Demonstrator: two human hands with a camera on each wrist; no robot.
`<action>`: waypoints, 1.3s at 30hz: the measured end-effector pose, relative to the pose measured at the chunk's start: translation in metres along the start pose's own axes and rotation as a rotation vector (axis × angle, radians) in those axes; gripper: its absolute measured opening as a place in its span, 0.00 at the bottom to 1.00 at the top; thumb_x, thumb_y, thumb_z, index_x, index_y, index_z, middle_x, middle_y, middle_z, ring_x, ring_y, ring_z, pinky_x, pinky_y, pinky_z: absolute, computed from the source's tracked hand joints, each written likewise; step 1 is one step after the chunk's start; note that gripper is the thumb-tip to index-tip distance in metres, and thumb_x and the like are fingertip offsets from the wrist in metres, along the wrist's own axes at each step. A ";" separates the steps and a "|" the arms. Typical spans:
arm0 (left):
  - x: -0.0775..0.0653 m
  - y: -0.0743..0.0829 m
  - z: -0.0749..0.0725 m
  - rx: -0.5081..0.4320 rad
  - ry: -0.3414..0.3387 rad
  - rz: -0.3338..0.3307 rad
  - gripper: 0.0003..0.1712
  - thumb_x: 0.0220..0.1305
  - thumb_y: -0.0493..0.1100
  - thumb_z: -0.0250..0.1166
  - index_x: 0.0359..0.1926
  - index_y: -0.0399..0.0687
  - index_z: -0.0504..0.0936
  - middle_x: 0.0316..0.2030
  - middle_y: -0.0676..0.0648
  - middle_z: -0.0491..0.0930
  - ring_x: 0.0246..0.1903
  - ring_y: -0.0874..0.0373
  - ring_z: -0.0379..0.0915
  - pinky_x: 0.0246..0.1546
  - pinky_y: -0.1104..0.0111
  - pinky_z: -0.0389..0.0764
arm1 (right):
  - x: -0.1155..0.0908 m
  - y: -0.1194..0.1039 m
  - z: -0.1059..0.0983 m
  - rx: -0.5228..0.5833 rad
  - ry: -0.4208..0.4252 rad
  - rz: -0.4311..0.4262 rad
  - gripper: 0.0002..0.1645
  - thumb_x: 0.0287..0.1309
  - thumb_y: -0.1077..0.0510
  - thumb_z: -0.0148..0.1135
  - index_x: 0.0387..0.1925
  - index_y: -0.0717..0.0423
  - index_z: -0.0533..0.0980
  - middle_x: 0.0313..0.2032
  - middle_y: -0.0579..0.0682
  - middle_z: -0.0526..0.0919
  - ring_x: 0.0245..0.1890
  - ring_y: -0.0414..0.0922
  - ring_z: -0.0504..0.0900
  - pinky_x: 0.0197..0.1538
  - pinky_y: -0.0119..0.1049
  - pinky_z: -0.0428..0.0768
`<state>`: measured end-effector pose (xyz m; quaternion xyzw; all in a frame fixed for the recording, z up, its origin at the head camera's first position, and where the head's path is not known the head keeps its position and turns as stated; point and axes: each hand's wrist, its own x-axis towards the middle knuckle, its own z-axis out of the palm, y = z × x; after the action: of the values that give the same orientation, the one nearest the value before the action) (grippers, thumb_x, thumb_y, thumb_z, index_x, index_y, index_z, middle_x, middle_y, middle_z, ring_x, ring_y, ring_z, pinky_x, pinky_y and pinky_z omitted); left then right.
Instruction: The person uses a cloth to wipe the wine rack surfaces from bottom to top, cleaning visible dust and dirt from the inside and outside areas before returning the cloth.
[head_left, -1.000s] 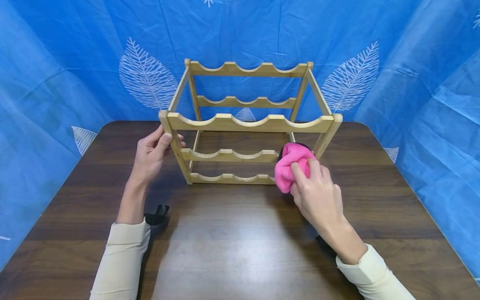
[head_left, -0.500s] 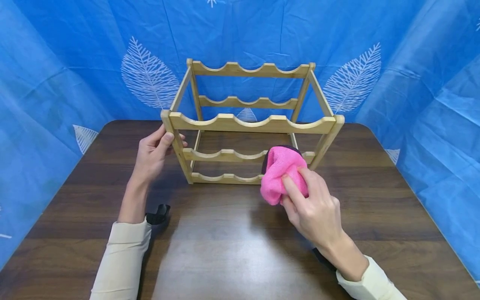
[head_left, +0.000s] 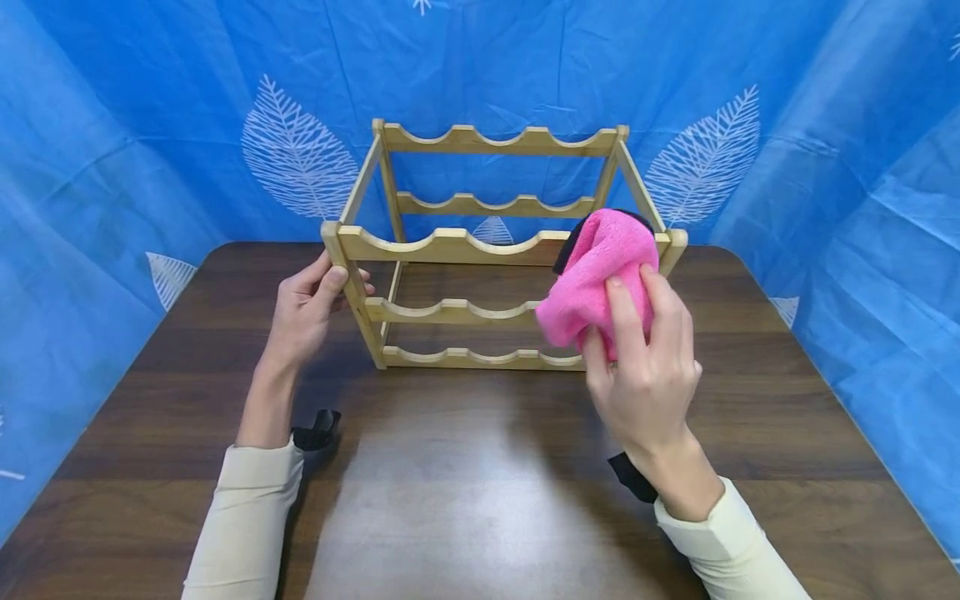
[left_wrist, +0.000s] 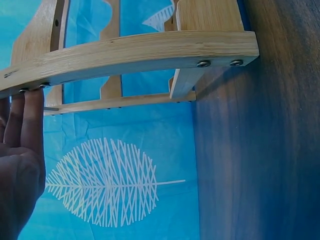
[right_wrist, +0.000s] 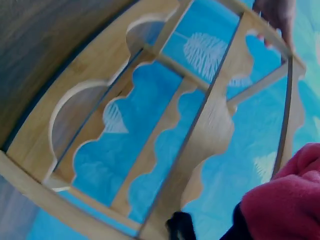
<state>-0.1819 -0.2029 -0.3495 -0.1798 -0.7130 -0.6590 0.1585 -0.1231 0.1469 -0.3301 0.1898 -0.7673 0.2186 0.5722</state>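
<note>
A light wooden bottle rack with scalloped rails stands upright on the table. At its front left post my left hand grips the wood, thumb in front and fingers behind. In the left wrist view the fingers of that hand lie against the post. My right hand holds a bunched pink cloth with a black edge, in front of the top front rail's right end. The cloth hides that part of the rail. In the right wrist view the pink cloth shows at the lower right corner.
The brown wooden table extends in front of the rack and to both sides. Behind it hangs a blue curtain with white leaf prints. Black straps, such as this strap, sit at both wrists.
My right hand went left along the lower rails with the cloth, then rose with it to the right end of the top front rail. My left hand stays on the post.
</note>
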 end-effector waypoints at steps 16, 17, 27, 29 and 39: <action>-0.001 0.000 -0.002 0.036 -0.008 -0.005 0.23 0.77 0.43 0.51 0.69 0.50 0.71 0.42 0.38 0.81 0.39 0.57 0.83 0.46 0.69 0.82 | -0.011 0.000 0.028 0.090 -0.156 0.041 0.29 0.55 0.61 0.68 0.59 0.62 0.72 0.55 0.68 0.72 0.51 0.63 0.75 0.45 0.62 0.81; -0.001 0.000 -0.002 0.034 -0.008 -0.005 0.23 0.77 0.42 0.51 0.69 0.50 0.71 0.42 0.36 0.80 0.39 0.57 0.83 0.46 0.69 0.82 | -0.012 -0.002 0.030 0.101 -0.157 0.038 0.29 0.54 0.61 0.68 0.59 0.62 0.72 0.55 0.68 0.72 0.51 0.63 0.75 0.46 0.62 0.81; -0.001 -0.002 -0.001 0.011 -0.009 0.004 0.23 0.76 0.42 0.52 0.69 0.47 0.72 0.39 0.47 0.82 0.39 0.57 0.83 0.47 0.67 0.82 | -0.008 -0.024 0.044 0.147 -0.210 -0.042 0.27 0.52 0.62 0.72 0.55 0.59 0.76 0.53 0.67 0.73 0.49 0.63 0.74 0.49 0.57 0.80; -0.001 -0.001 0.000 0.012 -0.010 0.006 0.23 0.77 0.42 0.52 0.68 0.47 0.72 0.39 0.48 0.82 0.39 0.56 0.83 0.46 0.67 0.82 | -0.005 -0.028 0.045 0.149 -0.224 -0.044 0.27 0.52 0.62 0.72 0.55 0.59 0.76 0.53 0.66 0.74 0.49 0.64 0.74 0.49 0.56 0.80; 0.001 0.000 -0.001 0.009 -0.012 0.026 0.22 0.77 0.40 0.51 0.68 0.46 0.72 0.39 0.48 0.83 0.38 0.56 0.83 0.45 0.66 0.83 | 0.007 -0.044 0.047 0.142 -0.305 -0.047 0.26 0.56 0.60 0.70 0.57 0.56 0.77 0.53 0.63 0.74 0.50 0.62 0.75 0.39 0.57 0.84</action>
<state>-0.1832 -0.2041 -0.3493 -0.1925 -0.7144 -0.6526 0.1637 -0.1389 0.0841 -0.3300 0.2785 -0.8232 0.2277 0.4392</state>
